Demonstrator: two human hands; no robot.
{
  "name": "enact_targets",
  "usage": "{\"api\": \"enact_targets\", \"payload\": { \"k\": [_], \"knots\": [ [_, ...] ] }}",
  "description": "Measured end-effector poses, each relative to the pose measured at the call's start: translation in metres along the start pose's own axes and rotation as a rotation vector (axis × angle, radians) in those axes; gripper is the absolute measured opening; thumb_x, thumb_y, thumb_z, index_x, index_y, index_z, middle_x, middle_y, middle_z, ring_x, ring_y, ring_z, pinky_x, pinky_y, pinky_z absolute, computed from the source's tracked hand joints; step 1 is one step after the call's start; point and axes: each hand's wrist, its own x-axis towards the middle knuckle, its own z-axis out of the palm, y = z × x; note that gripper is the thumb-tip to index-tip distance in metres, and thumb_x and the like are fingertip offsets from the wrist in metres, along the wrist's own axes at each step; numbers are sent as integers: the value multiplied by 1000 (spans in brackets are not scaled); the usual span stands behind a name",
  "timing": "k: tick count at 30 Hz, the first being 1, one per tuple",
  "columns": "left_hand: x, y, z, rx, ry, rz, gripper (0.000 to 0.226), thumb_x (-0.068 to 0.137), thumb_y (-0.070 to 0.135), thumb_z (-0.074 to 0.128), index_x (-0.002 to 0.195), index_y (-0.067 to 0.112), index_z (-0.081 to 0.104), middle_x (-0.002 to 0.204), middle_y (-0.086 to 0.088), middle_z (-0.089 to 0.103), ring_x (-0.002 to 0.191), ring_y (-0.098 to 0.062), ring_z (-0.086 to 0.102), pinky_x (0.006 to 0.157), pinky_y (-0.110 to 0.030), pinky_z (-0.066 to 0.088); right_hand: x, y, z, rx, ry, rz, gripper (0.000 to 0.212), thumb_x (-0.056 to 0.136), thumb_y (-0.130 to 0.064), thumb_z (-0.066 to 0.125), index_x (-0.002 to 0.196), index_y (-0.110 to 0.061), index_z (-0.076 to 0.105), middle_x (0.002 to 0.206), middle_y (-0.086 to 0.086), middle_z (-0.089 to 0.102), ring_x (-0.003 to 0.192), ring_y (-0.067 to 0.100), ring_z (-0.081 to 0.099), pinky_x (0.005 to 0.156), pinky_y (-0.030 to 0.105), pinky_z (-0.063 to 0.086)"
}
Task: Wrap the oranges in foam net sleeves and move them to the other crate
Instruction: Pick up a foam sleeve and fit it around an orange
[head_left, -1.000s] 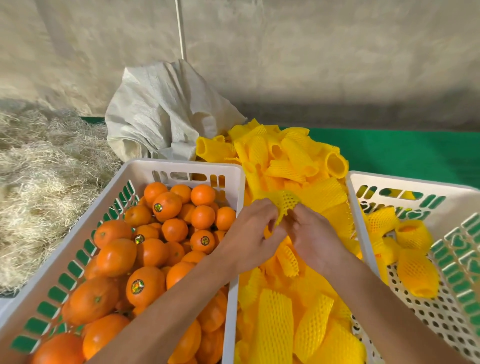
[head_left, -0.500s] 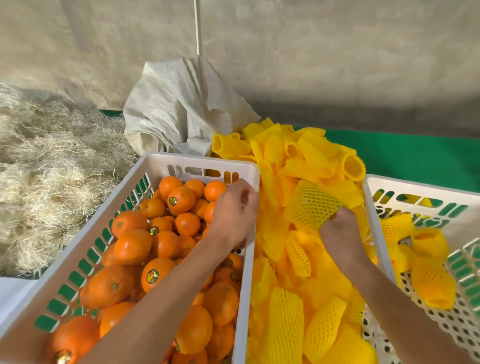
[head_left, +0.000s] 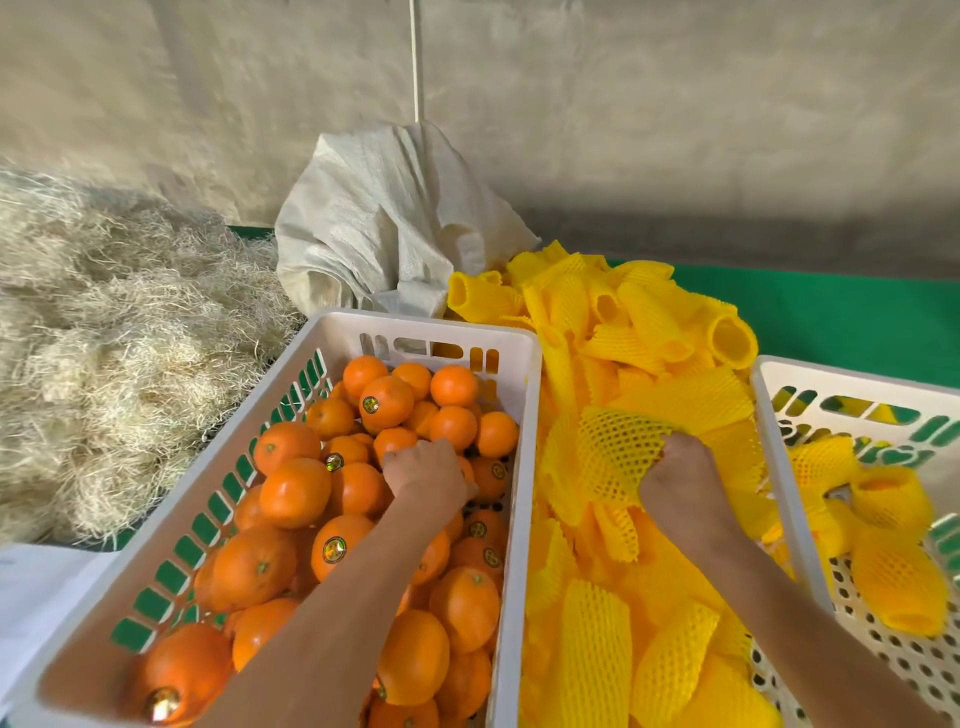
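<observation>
In the left crate (head_left: 519, 415), the left hand (head_left: 423, 475) curls down among firm, round oranges (head_left: 296, 491); whether it grips one is unclear. The right hand (head_left: 675, 480) clutches a soft, stretchy foam sleeve (head_left: 615, 452), best spread at its mouth.

Over on the far left, a big tangled heap of pale dry straw (head_left: 104, 332), loose strands spilling towards the middle. Just beside it, at centre back, a crumpled white woven plastic sack (head_left: 384, 228), slumped and folded over on itself. Straight up from the sack's top, a thin white cord (head_left: 414, 57), running out of frame. Behind everything, a rough beige plastered wall (head_left: 675, 104), darker and greyer along its base. Down at back right, a flat green tabletop (head_left: 852, 317), with a strip of the same green showing behind the straw. Bottom left corner, a patch of white sheet (head_left: 36, 597), edge blurred, material hard to tell.
</observation>
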Motion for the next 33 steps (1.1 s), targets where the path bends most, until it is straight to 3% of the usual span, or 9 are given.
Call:
{"api": "enact_targets", "payload": {
  "k": [2,6,10,14,18,23,26,29,33],
  "knots": [
    [0,-4,-7,-92,-17,-1,54,84,63,73,111,19,59,92,0,54,97,-23,61,86,-36,51,-2,-6,-2,41,-45,-32,34,78,0,53,54,-24,54,54,-15,60,48,0,53,41,11,36],
    [-10,2,-28,-318,111,60,61,75,76,69,81,18,55,75,1,59,72,-18,63,57,-29,47,-4,-17,-4,155,-116,-59,39,89,16,59,91,-21,74,85,-21,71,76,-12,66,66,8,51],
    [-23,12,-49,-690,300,139,63,77,71,71,100,13,59,88,-3,64,76,-23,65,57,-32,43,-9,-33,-8,375,-155,-83,37,90,11,66,109,-20,71,111,-9,74,104,1,70,93,21,54],
    [-36,26,-60,-1138,384,323,41,86,54,75,99,17,63,79,4,66,66,-11,61,55,-31,44,-12,-41,-5,588,-199,-24,48,87,18,61,128,-7,59,115,-2,70,102,-2,70,86,14,52],
    [-51,44,-57,-1437,162,402,59,82,57,81,124,26,54,90,0,69,75,-10,67,56,-20,47,-12,-44,-4,671,-236,6,59,89,17,58,142,-7,46,122,-4,66,104,-3,68,84,13,53],
    [-60,54,-50,-1466,84,524,46,87,44,76,122,20,57,63,8,56,56,-9,45,48,-24,37,-6,-40,-7,836,-215,114,52,89,5,59,138,-12,50,106,-9,74,93,3,73,76,17,57],
    [-65,53,-48,-1354,54,672,41,102,45,54,135,22,64,96,8,75,85,-4,62,76,-22,49,-6,-35,-8,808,-199,108,54,88,-1,64,140,-9,52,104,-8,78,96,7,73,79,20,58],
    [-68,52,-46,-1281,-52,740,60,107,61,21,144,33,60,123,22,70,115,7,58,101,-16,39,-7,-29,-7,801,-153,111,68,74,-23,73,139,-15,56,114,-2,76,106,15,71,88,28,59],
    [-63,47,-41,-1145,-77,890,56,97,69,51,148,45,50,117,23,63,104,10,58,93,-15,46,-6,-22,-3,789,-49,163,26,78,-30,72,103,-37,78,104,-8,78,101,12,73,77,24,59]
  ]
}}
